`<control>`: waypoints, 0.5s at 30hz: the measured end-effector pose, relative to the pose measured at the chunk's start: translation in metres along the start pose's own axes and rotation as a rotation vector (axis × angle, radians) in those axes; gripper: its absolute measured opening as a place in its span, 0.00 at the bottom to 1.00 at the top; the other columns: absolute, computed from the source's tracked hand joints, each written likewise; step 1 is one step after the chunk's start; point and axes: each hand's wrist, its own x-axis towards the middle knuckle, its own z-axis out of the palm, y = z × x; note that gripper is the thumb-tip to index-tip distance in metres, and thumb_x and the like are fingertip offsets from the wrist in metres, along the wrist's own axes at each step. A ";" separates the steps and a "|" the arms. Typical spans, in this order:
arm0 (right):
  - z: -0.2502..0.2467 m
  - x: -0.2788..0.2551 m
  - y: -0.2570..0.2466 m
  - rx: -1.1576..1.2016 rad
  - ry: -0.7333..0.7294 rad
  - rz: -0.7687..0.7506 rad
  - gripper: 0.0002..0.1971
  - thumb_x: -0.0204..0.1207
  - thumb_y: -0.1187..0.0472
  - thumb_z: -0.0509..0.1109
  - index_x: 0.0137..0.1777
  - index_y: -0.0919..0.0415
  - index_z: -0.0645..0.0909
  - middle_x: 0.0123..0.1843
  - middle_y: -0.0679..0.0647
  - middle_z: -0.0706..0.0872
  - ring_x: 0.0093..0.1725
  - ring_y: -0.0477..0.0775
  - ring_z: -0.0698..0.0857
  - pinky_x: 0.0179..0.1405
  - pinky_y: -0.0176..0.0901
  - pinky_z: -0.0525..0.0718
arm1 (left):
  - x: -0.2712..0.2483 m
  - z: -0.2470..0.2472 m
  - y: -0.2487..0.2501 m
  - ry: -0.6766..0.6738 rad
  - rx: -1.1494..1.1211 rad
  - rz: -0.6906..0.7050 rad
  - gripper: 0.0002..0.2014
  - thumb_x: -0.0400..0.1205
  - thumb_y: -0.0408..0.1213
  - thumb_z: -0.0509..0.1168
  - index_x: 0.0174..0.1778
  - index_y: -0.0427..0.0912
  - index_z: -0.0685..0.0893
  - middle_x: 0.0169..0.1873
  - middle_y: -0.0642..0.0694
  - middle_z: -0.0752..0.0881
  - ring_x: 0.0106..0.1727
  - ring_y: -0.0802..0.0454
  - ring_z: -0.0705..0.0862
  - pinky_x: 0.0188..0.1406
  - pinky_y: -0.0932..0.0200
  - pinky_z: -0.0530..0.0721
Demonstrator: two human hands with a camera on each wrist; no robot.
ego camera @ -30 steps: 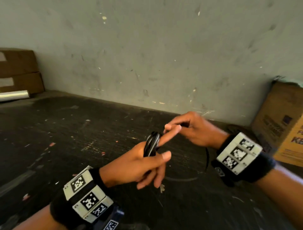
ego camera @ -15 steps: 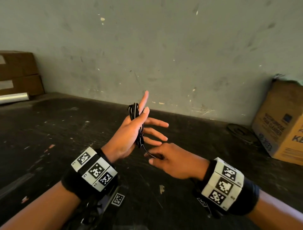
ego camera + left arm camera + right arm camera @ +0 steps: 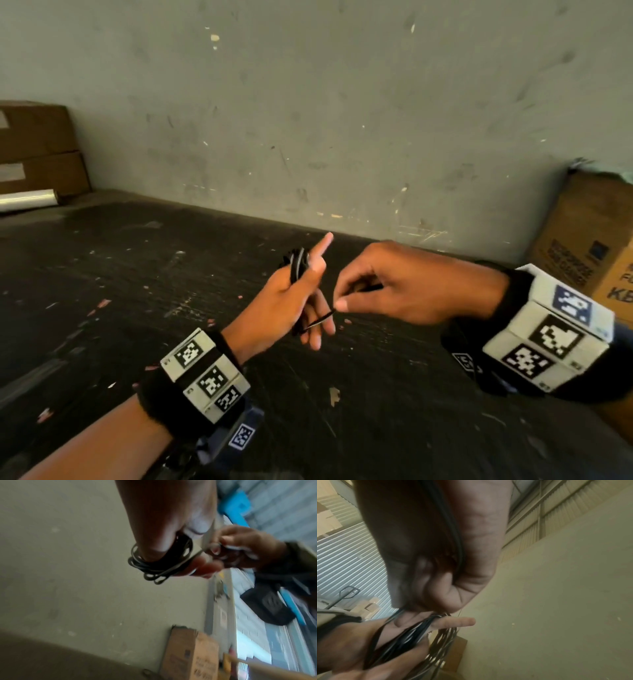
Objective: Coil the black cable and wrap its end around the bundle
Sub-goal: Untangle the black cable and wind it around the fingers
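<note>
My left hand (image 3: pixel 287 301) holds the coiled black cable bundle (image 3: pixel 297 265) above the dark tabletop, thumb pressing the loops against the palm and index finger pointing up. The loops (image 3: pixel 154 563) show clearly in the left wrist view. A loose strand (image 3: pixel 318 322) runs from the bundle's lower end to my right hand (image 3: pixel 394 291), which pinches it between thumb and fingertips just right of the left hand. In the right wrist view the cable (image 3: pixel 450 520) passes along the right palm, and the bundle (image 3: pixel 412 635) lies across the left fingers below it.
Stacked cardboard boxes (image 3: pixel 34 150) and a silvery roll (image 3: pixel 27 202) sit at the far left by the grey wall. Another cardboard box (image 3: pixel 589 240) stands at the right. The scuffed black tabletop (image 3: pixel 137 274) spreads under both hands.
My right hand has risen from below the left hand to its right side, drawing the cable end with it. The left hand keeps the bundle and has tilted slightly.
</note>
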 end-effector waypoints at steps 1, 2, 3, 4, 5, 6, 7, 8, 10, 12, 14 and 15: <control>0.003 -0.001 -0.002 -0.017 -0.026 -0.007 0.09 0.80 0.57 0.67 0.48 0.57 0.87 0.40 0.56 0.90 0.37 0.57 0.86 0.44 0.55 0.85 | 0.003 -0.002 0.000 0.055 -0.031 0.003 0.30 0.80 0.55 0.53 0.81 0.65 0.55 0.25 0.39 0.88 0.20 0.48 0.85 0.20 0.56 0.84; 0.008 -0.001 -0.003 -0.038 -0.059 -0.010 0.09 0.80 0.57 0.67 0.49 0.58 0.87 0.41 0.57 0.90 0.38 0.56 0.86 0.44 0.55 0.85 | 0.005 -0.005 0.001 0.097 -0.045 0.006 0.30 0.81 0.54 0.53 0.82 0.63 0.55 0.23 0.41 0.87 0.20 0.48 0.85 0.22 0.56 0.85; 0.013 -0.001 -0.005 -0.048 -0.080 -0.016 0.09 0.80 0.57 0.66 0.49 0.59 0.87 0.41 0.56 0.89 0.38 0.54 0.86 0.44 0.53 0.85 | 0.006 -0.006 0.003 0.110 -0.025 0.012 0.30 0.82 0.53 0.53 0.82 0.61 0.54 0.22 0.42 0.86 0.21 0.50 0.85 0.23 0.57 0.86; 0.017 -0.001 -0.006 -0.047 -0.078 -0.031 0.09 0.80 0.57 0.67 0.48 0.59 0.86 0.39 0.54 0.89 0.36 0.51 0.85 0.41 0.48 0.85 | 0.006 -0.007 0.005 0.101 0.020 0.019 0.31 0.82 0.52 0.52 0.82 0.60 0.53 0.21 0.43 0.86 0.21 0.51 0.85 0.23 0.59 0.86; 0.019 0.000 -0.006 -0.038 -0.057 -0.052 0.08 0.80 0.58 0.67 0.46 0.59 0.86 0.36 0.51 0.87 0.33 0.46 0.84 0.37 0.41 0.82 | 0.006 -0.007 0.005 0.083 0.071 0.023 0.32 0.81 0.52 0.53 0.83 0.59 0.53 0.20 0.45 0.86 0.21 0.54 0.85 0.24 0.62 0.84; 0.018 0.000 -0.007 -0.029 -0.031 -0.073 0.07 0.80 0.59 0.68 0.44 0.58 0.86 0.32 0.47 0.85 0.31 0.43 0.82 0.34 0.33 0.78 | 0.005 -0.006 0.005 0.057 0.110 0.016 0.32 0.81 0.52 0.53 0.83 0.58 0.53 0.20 0.46 0.85 0.21 0.56 0.84 0.25 0.65 0.83; 0.015 0.001 -0.007 -0.029 -0.009 -0.090 0.06 0.79 0.60 0.69 0.43 0.58 0.86 0.30 0.42 0.82 0.30 0.38 0.81 0.33 0.28 0.75 | 0.004 -0.003 0.004 0.032 0.131 -0.002 0.32 0.81 0.52 0.53 0.82 0.57 0.53 0.20 0.45 0.85 0.21 0.56 0.85 0.24 0.64 0.83; 0.011 0.002 -0.007 -0.038 0.005 -0.102 0.05 0.78 0.61 0.70 0.45 0.58 0.87 0.29 0.38 0.80 0.30 0.34 0.81 0.32 0.24 0.74 | 0.003 -0.001 0.002 0.013 0.132 -0.026 0.31 0.81 0.51 0.53 0.82 0.55 0.55 0.21 0.44 0.86 0.21 0.53 0.85 0.22 0.63 0.83; 0.002 0.004 -0.008 -0.072 0.024 -0.114 0.05 0.77 0.61 0.71 0.48 0.57 0.88 0.31 0.37 0.80 0.31 0.31 0.80 0.33 0.23 0.74 | 0.001 0.003 -0.002 -0.024 0.156 -0.069 0.29 0.83 0.52 0.51 0.75 0.35 0.69 0.19 0.42 0.85 0.16 0.50 0.81 0.16 0.62 0.78; -0.007 0.004 -0.006 -0.098 0.041 -0.122 0.06 0.77 0.58 0.71 0.50 0.55 0.88 0.34 0.38 0.81 0.32 0.33 0.81 0.34 0.25 0.76 | -0.001 0.007 -0.004 -0.092 0.177 -0.091 0.27 0.82 0.56 0.48 0.46 0.36 0.83 0.16 0.46 0.82 0.12 0.52 0.75 0.13 0.63 0.72; -0.020 0.004 -0.002 -0.125 0.091 -0.144 0.06 0.76 0.56 0.71 0.49 0.55 0.88 0.35 0.38 0.84 0.33 0.35 0.82 0.34 0.25 0.77 | -0.003 0.010 -0.001 -0.170 0.145 -0.137 0.32 0.79 0.66 0.43 0.40 0.44 0.83 0.15 0.49 0.79 0.12 0.55 0.72 0.13 0.64 0.69; -0.027 0.004 0.001 -0.135 0.127 -0.152 0.06 0.76 0.56 0.72 0.47 0.56 0.88 0.35 0.40 0.86 0.33 0.35 0.82 0.34 0.25 0.77 | -0.005 0.010 0.000 -0.209 0.105 -0.165 0.36 0.76 0.71 0.42 0.53 0.47 0.83 0.16 0.48 0.80 0.12 0.55 0.71 0.13 0.65 0.69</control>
